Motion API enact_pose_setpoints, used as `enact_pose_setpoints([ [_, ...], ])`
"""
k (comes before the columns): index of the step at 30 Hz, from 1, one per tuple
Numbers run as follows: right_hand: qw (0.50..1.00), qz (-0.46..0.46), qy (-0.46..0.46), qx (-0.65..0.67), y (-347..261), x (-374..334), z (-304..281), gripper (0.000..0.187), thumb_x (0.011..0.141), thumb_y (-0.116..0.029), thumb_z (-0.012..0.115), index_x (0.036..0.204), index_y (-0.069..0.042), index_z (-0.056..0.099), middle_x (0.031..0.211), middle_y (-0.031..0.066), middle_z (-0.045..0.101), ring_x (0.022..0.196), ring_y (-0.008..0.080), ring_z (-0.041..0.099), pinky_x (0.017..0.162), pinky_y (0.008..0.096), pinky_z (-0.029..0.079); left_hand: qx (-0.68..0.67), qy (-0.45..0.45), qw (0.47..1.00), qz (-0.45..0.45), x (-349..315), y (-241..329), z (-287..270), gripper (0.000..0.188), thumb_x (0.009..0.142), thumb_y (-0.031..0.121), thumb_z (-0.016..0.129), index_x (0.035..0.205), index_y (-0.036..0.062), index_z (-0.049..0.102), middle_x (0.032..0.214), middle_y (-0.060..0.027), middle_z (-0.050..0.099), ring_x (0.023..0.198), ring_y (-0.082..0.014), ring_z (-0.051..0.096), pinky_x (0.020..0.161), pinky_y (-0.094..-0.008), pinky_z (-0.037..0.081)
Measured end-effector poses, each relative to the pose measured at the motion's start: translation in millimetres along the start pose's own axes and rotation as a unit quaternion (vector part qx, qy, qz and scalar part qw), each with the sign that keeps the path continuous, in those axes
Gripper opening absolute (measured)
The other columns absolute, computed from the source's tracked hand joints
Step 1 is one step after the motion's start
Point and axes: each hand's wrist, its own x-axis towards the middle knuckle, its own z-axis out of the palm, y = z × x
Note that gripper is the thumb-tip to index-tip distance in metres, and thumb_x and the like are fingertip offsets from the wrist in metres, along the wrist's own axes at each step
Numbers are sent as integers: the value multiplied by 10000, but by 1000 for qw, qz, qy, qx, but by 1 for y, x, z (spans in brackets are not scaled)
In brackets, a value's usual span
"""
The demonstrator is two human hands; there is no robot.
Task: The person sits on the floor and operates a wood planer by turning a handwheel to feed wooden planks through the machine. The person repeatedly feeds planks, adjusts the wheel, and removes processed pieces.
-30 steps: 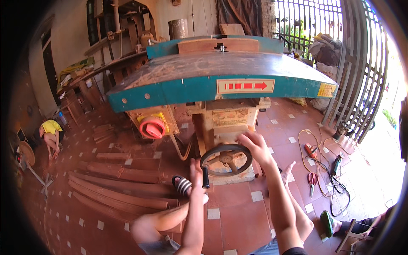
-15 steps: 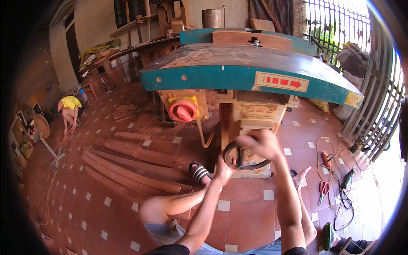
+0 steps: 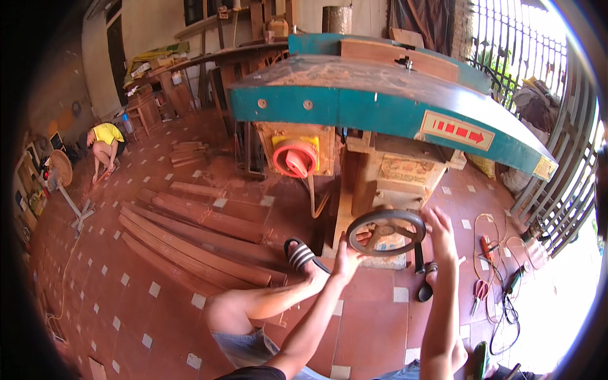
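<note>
The left hand's (image 3: 346,261) fingers are partly hidden behind the round, dark handwheel (image 3: 384,230); their grip I cannot tell. The right hand (image 3: 441,235) is beside it, fingers released.

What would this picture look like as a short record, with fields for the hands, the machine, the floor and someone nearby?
Left hand: at the left rim of the handwheel; firmness of grip unclear
Right hand: open, beside the wheel's right rim; contact unclear
Handle: black, below the wheel's right side
Machine: teal front edge, red rotary switch below it
Floor: long brown boards left, red-handled scissors right
Person nearby: yellow top, crouching far left
</note>
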Motion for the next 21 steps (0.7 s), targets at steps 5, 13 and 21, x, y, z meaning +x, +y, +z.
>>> enact_pose_setpoints([
  [5,843,-50,-287,-452,-81,44,88,403,967,-374,630,1056,5,731,969,149,724,970,255,699,864,372,533,-299,-7,954,26,1,-51,60,722,934,733,400,816,53,612,776,-78,624,935,-252,645,903,-413,484],
  [13,663,-60,-223,-712,-72,36,145,513,938,-539,620,958,-55,785,1004,167,748,964,308,722,819,430,553,-261,-14,960,98,22,-26,28,645,1019,616,300,744,77,523,522,8,319,494,-165,354,569,-338,376],
  [21,853,-89,153,491,98,-18,84,439,1057,-497,441,914,-139,650,718,-26,593,581,153,531,515,268,443,838,-35,531,119,14,122,203,626,1044,518,428,663,109,710,528,-88,610,546,-275,637,582,-435,509],
])
